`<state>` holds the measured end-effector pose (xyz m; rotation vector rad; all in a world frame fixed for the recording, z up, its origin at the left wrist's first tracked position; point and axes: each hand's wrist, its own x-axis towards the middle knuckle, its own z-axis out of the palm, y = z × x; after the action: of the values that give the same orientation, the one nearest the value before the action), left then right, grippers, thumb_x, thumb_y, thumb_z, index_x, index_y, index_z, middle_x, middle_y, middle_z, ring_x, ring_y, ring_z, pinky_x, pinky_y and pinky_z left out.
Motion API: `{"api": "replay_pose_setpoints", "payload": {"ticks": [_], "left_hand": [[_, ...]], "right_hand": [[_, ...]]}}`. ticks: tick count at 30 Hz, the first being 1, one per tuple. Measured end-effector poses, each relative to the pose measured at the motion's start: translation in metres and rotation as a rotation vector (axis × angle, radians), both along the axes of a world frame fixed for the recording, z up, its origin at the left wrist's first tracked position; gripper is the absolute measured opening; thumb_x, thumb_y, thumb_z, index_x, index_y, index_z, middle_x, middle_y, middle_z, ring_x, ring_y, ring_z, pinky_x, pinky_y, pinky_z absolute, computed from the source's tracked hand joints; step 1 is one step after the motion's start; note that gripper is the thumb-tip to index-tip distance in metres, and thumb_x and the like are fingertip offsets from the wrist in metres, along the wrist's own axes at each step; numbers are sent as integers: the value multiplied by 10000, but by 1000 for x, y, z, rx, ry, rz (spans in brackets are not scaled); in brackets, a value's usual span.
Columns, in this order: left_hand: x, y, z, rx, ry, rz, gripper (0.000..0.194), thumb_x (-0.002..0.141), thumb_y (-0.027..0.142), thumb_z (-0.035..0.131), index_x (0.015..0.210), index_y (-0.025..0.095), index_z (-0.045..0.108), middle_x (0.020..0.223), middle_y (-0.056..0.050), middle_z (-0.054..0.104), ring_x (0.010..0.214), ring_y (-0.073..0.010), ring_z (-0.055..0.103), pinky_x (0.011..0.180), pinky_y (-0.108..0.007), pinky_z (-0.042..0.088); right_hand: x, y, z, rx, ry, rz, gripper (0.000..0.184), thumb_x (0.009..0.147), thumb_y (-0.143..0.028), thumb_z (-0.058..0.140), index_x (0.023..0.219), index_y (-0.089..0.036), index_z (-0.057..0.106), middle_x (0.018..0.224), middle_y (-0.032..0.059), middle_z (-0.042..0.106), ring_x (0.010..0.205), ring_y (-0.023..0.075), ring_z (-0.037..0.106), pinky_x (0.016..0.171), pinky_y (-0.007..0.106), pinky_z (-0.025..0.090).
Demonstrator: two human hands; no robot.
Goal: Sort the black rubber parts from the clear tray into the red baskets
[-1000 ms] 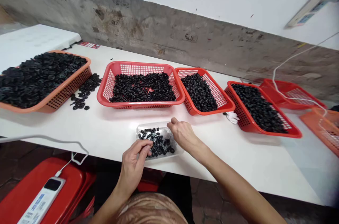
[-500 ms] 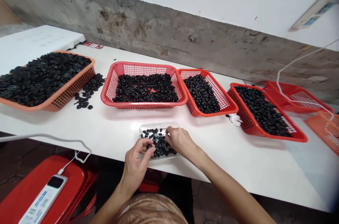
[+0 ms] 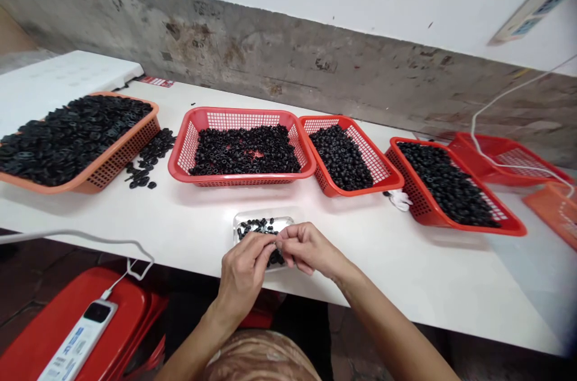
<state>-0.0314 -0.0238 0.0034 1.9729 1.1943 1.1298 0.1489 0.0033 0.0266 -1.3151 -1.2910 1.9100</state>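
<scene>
Working over a clear plastic tray at the near edge of a white surface, a person brings both bare hands together above the tray's near side: the left hand and the right hand all but meet. The fingers of each hand are drawn together, and the tips of the two hands touch. Whether they clamp a piece between them is hidden from view.

Small black rubber rings lie loose in the tray, some showing beyond the hands and some just below them. Beyond the tray stands a row of mesh baskets: a wide red basket heaped with similar black rings, a narrower red basket just beside it, and a third red basket, set at an angle and filled the same way. At far left, an orange basket carries a thick layer of larger black rings, with a loose spill of them on the surface beside it.

A small white item lies by the third basket, and a white cable crosses another red basket at the right — a stained concrete wall runs behind it all. Below the surface's edge, a power strip rests on a red stool.
</scene>
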Motion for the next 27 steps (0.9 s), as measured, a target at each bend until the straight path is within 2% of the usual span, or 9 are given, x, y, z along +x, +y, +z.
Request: {"api": "replay_pose_setpoints", "payload": {"ticks": [3,5,10,12,14,18,20,23,27], "left_hand": [[1,0,0,-2,3,15,160,980,154,513,1048,198,651,944,-39,685,852,-159,657,764,-253,474],[2,0,1,-19,-11,27,145,981,162,511,1008,199,648,912,-30,672,824,-155,647,746,-253,467],[3,1,1,-164,-72,60,137,986,211,516,938,205,644,845,-9,642,750,-146,616,688,-250,462],[4,2,1,-173,-63,68,142,989,219,510,930,204,638,838,-9,637,740,-147,612,684,-253,463],[4,2,-1,-108,-31,72,145,994,208,496,938,201,630,852,-18,642,770,-155,620,713,-262,469],[3,2,-2,61,12,95,137,992,171,485,977,199,619,883,-36,662,822,-166,642,753,-265,489],[3,2,-2,102,18,115,128,986,162,497,977,200,618,880,-34,665,826,-164,646,755,-257,496],[3,2,-1,91,11,132,115,983,168,509,963,201,618,858,-22,657,792,-154,642,731,-247,495],[3,2,-1,39,4,141,119,984,175,514,937,197,621,834,-13,652,759,-145,635,708,-241,488]], "right_hand": [[-1,-2,2,9,-1,5,275,801,-417,643,814,-144,617,534,-46,591,297,30,348,308,155,192],[-2,-7,3,95,-61,7,242,844,-401,591,840,-159,597,558,-44,588,317,43,388,328,159,241],[-10,-23,-1,686,-464,-56,140,909,-273,482,953,-182,579,592,-32,566,445,87,487,461,192,337],[-12,-25,-4,820,-559,-89,135,908,-255,471,950,-180,575,626,-12,590,465,95,493,479,206,339],[-14,-26,-5,771,-529,-93,136,931,-266,458,944,-184,566,618,-20,586,446,90,492,476,202,354],[-12,-22,0,334,-190,-26,284,1007,-430,410,969,-190,557,660,-30,613,382,67,507,403,172,373],[-11,-21,1,185,-22,-7,359,988,-519,443,962,-181,564,712,-18,637,370,58,499,369,166,360],[-10,-20,1,142,74,-19,398,947,-561,516,935,-167,573,715,-15,638,371,43,472,376,161,349],[-12,-24,1,204,-2,-40,373,969,-540,492,921,-176,559,703,-24,627,408,47,494,406,161,351]]}}
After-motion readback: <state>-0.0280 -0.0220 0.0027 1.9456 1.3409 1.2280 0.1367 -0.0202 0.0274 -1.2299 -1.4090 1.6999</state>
